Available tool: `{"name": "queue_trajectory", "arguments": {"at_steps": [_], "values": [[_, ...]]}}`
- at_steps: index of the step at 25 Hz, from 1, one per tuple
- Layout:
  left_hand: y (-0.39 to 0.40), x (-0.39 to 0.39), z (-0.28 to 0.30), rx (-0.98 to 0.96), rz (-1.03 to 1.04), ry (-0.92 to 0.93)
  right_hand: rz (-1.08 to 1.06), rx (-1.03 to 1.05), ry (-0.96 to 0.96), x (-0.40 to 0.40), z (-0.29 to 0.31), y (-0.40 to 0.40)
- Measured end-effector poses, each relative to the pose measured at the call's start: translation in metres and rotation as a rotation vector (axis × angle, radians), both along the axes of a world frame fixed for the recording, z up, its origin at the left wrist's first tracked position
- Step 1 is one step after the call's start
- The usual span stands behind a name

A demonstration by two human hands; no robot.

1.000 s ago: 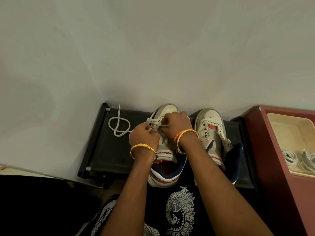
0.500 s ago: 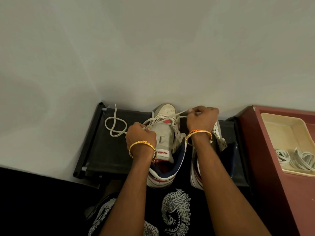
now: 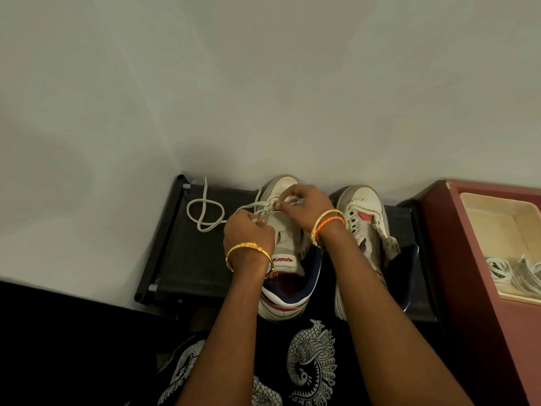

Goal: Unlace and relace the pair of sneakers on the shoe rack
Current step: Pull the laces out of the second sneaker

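A: Left hand (image 3: 248, 234)?
B: Curled into a loose fist, fingers (image 3: 259, 221) pinched on the lace (image 3: 205, 210) beside the left sneaker (image 3: 285, 247). Lace end trailing off left in a loop across the black shoe rack (image 3: 175, 259).

A: Right hand (image 3: 304, 205)?
B: Over the toe end of the same sneaker, fingertips (image 3: 282, 203) closed narrow on the lace at the lowest eyelets. Exact eyelet hidden under the hand.

A: Sneakers?
B: Both on the rack top, toes toward the wall (image 3: 263, 83), heels toward the person. Left one with tongue pulled up, red label showing, lace only at the toe end. Right sneaker (image 3: 364, 227) just beside it, no lace seen in the eyelets, untouched by either hand, partly covered by the right forearm.

A: Containers?
B: Cream tray (image 3: 480, 212) sitting in a dark red box (image 3: 474, 288) right of the rack. Pile of white laces (image 3: 515, 273) in the tray's near corner, count unclear. Rest of tray bare.

A: Anything else?
B: Gold bangle (image 3: 248, 250) on left wrist, gold and orange bands (image 3: 326, 221) on right. Black garment with white peacock print (image 3: 310, 364) at bottom.
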State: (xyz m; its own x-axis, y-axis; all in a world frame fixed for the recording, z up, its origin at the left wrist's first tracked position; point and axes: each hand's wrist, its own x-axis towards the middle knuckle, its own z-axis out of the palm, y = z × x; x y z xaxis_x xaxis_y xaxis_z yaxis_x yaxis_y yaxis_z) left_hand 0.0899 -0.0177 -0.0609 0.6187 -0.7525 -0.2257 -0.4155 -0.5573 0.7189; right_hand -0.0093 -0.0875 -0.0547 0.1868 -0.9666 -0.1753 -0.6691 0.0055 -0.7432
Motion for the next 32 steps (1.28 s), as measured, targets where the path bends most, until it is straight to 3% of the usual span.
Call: {"name": "queue_trajectory", "arguments": {"at_steps": [2, 4, 11, 15, 17, 19, 20, 21, 22, 23, 26, 27, 29, 32], "values": [[0.0, 0.0, -0.001, -0.002, -0.015, 0.001, 0.183, 0.025, 0.302, 0.012, -0.006, 0.002], [0.0, -0.001, -0.001, -0.012, -0.009, 0.008, 0.197, 0.015, 0.394, 0.017, -0.005, 0.004], [-0.005, -0.002, -0.006, -0.008, 0.102, -0.012, -0.098, 0.044, 0.069, -0.018, 0.002, 0.002], [-0.008, -0.002, -0.008, 0.014, 0.115, -0.008, -0.575, 0.079, -0.353, -0.052, 0.01, -0.006], [-0.008, -0.002, -0.008, 0.022, 0.114, -0.008, -0.83, 0.166, -0.736, -0.06, 0.013, -0.015], [-0.008, -0.001, -0.009, 0.028, 0.111, 0.0, -1.073, 0.256, -1.281, -0.057, 0.015, -0.017], [-0.008, -0.002, -0.008, 0.028, 0.107, 0.005, -1.122, 0.289, -1.567, -0.054, 0.016, -0.017], [-0.008, -0.002, -0.008, 0.026, 0.105, 0.01, -1.09, 0.299, -1.737, -0.05, 0.017, -0.015], [-0.008, -0.002, -0.008, 0.021, 0.102, 0.013, -1.019, 0.309, -1.746, -0.044, 0.02, -0.013], [-0.008, -0.003, -0.007, 0.016, 0.1, 0.014, -0.921, 0.292, -1.568, -0.037, 0.022, -0.011], [-0.007, -0.003, -0.008, 0.008, 0.099, 0.011, -0.351, -0.052, -0.351, -0.015, 0.007, -0.006], [-0.007, -0.003, -0.009, 0.006, 0.095, 0.009, -0.139, -0.097, -0.076, -0.006, -0.002, -0.003], [-0.006, -0.003, -0.009, 0.001, 0.085, 0.009, 0.129, -0.028, 0.191, 0.007, -0.015, 0.001], [-0.006, -0.004, -0.009, -0.001, 0.078, 0.008, 0.139, 0.039, 0.234, 0.015, -0.02, 0.001]]}}
